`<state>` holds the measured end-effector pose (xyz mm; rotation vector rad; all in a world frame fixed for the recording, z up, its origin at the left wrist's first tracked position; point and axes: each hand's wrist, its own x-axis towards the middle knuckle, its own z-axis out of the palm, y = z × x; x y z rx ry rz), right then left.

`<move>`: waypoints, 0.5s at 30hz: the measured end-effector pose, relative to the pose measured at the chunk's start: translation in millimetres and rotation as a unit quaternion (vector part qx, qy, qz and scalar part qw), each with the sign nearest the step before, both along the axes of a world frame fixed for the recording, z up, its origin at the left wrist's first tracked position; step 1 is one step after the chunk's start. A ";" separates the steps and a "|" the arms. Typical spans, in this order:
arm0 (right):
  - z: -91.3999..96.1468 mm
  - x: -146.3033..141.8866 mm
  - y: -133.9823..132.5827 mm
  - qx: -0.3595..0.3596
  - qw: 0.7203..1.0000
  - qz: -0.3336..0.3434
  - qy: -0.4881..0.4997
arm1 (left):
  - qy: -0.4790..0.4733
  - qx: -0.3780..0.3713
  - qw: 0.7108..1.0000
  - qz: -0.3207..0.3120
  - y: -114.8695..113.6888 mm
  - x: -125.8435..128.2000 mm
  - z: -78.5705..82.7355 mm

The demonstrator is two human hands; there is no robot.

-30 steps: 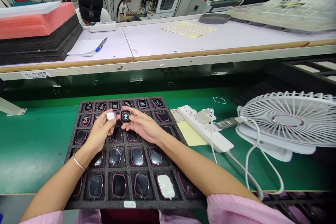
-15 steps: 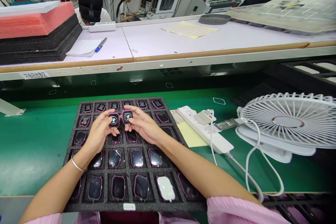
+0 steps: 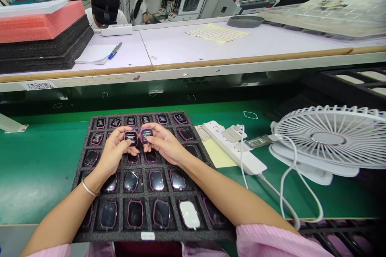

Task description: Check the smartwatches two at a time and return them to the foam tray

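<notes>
My left hand (image 3: 116, 147) is closed on a purple-framed smartwatch (image 3: 130, 138), its thumb on the lower part of the screen. Beside it, my right hand (image 3: 165, 143) grips a second smartwatch (image 3: 146, 135), also with the thumb at the screen. Both lit screens show lines of white text on black. The two watches are side by side above a black foam tray (image 3: 120, 235). Several similar watches lie in the tray's compartments; those in the back row show text, while most nearer ones are dark. One in the front row has a white face (image 3: 189, 214).
Right of the tray lie a white power strip (image 3: 235, 148) with cables, a yellow sheet (image 3: 221, 156) and a white fan (image 3: 328, 140). A raised shelf (image 3: 169, 48) crosses behind, carrying foam stacks (image 3: 42, 28), a pen (image 3: 115, 50) and paper. Other people sit beyond it.
Both watch screens have switched from a dial-like picture to lines of text. My hands hold the same two watches in nearly the same place.
</notes>
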<state>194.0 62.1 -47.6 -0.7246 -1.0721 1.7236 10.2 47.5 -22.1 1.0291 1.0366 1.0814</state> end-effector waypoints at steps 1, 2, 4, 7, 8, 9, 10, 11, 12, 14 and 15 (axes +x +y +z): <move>-0.2 -0.1 0.2 0.002 1.000 -0.001 -0.003 | 0.001 0.001 1.000 0.000 -0.1 0.0 0.1; -0.5 -0.1 0.3 0.005 1.000 -0.003 -0.006 | 0.001 0.001 1.000 0.000 -0.2 0.1 0.3; -1.0 -0.1 0.4 0.013 1.000 -0.004 -0.010 | 0.003 0.003 1.000 0.001 -0.5 0.3 0.8; -1.5 -0.2 0.0 0.024 1.000 0.001 -0.010 | 0.006 0.004 1.000 0.002 -1.0 0.7 1.2; -1.6 -0.3 -0.1 0.026 1.000 0.002 -0.008 | 0.007 0.004 1.000 0.003 -1.1 0.8 1.2; -1.7 -0.5 -0.3 0.029 1.000 0.002 -0.006 | 0.008 0.005 1.000 0.004 -1.0 0.8 1.0; -1.8 -0.7 -0.4 0.031 1.000 0.002 -0.005 | 0.009 0.006 1.000 0.005 -0.9 0.9 0.6; -1.8 -1.0 -0.5 0.032 0.999 0.001 -0.005 | 0.010 0.007 1.000 0.005 -0.6 0.9 0.2; -1.8 -1.2 -0.5 0.033 0.999 0.001 -0.006 | 0.012 0.008 1.000 0.006 -0.2 0.9 -0.3; -1.5 -1.4 -0.8 0.033 0.999 0.002 -0.008 | 0.015 0.009 1.000 0.007 0.6 1.1 -1.2; -1.3 -1.3 -1.0 0.034 0.999 0.003 -0.010 | 0.016 0.010 1.000 0.008 0.9 1.2 -1.5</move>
